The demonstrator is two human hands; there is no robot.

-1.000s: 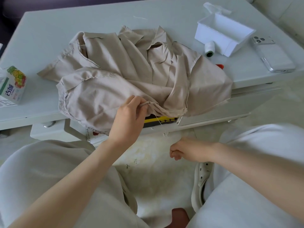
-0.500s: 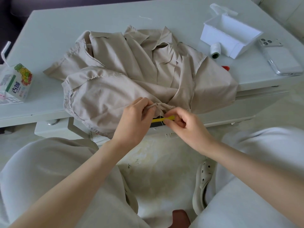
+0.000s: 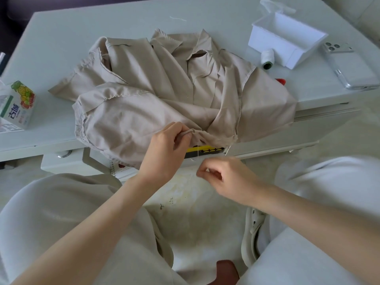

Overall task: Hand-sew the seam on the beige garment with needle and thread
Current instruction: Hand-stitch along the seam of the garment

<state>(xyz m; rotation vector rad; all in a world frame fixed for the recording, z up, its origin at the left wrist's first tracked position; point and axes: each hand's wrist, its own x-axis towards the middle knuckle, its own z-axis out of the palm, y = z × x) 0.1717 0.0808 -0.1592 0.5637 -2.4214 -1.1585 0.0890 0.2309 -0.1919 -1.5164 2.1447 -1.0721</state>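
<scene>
The beige garment (image 3: 144, 112) lies crumpled on the pale table (image 3: 102, 27) and hangs over its near edge. My left hand (image 3: 164, 155) pinches a small fold of its seam at that edge. Just below and to the right, my right hand (image 3: 226, 177) is blurred, its fingertips pinched together. A thin pale thread (image 3: 197, 150) runs from the pinched fold down towards those fingertips. The needle itself cannot be made out.
A white thread spool (image 3: 267, 59) lies beside an open white box (image 3: 265, 44) at the back right, with a phone (image 3: 351, 68) further right. A juice carton (image 3: 18, 105) stands at the left edge. A yellow-and-black tool (image 3: 203, 150) shows in the open drawer under the garment.
My right hand rose to the seam beside my left hand, then drew back down and to the right, with thread now stretched below the fold. My left hand kept its pinch.
</scene>
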